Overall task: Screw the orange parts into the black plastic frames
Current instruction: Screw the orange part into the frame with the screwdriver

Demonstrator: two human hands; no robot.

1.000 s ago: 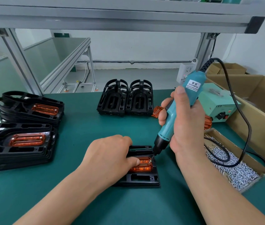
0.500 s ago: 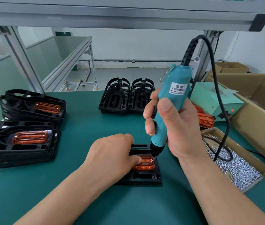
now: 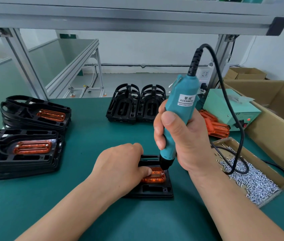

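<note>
Head view, lower centre: left hand (image 3: 120, 168) grips the black frame (image 3: 155, 192), thumb (image 3: 147, 171) pinning the orange part (image 3: 156, 179), while right hand (image 3: 184, 140), clamped round the screwdriver (image 3: 183, 105), risks skidding it onto that thumb if it tilts.

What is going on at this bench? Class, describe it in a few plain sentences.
A person is fastening an orange part into a black plastic frame on the green table. The right hand grips a teal electric screwdriver, upright, its tip on the part's right end. The left hand steadies the frame, thumb on the part. At the left lie stacks of finished frames; at the right, a cardboard tray of screws.
</note>
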